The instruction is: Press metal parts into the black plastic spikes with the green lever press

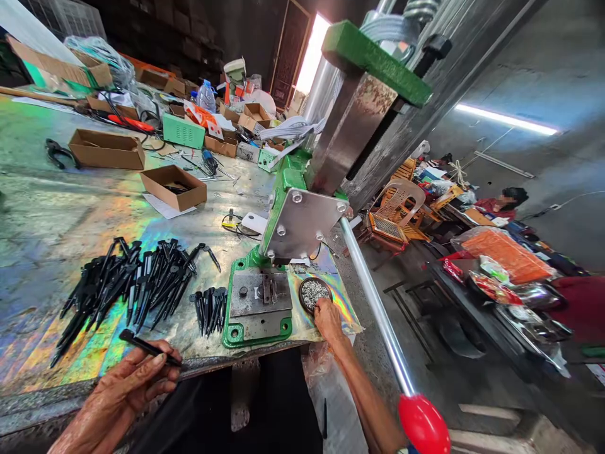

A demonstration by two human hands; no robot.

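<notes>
Fingers of left hand (123, 386) pinch slim black plastic part (137, 341), likely for control; right hand (329, 321) at round dark dish (301, 295), grip unclear.

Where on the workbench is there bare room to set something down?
On the shiny metal tabletop, the widest bare patch lies left of the black plastic pile, nearer than the black pliers. A narrower strip separates the pile from the small open brown box. Crowded: the back, among cardboard boxes; between the small black bundle and green press base.
</notes>
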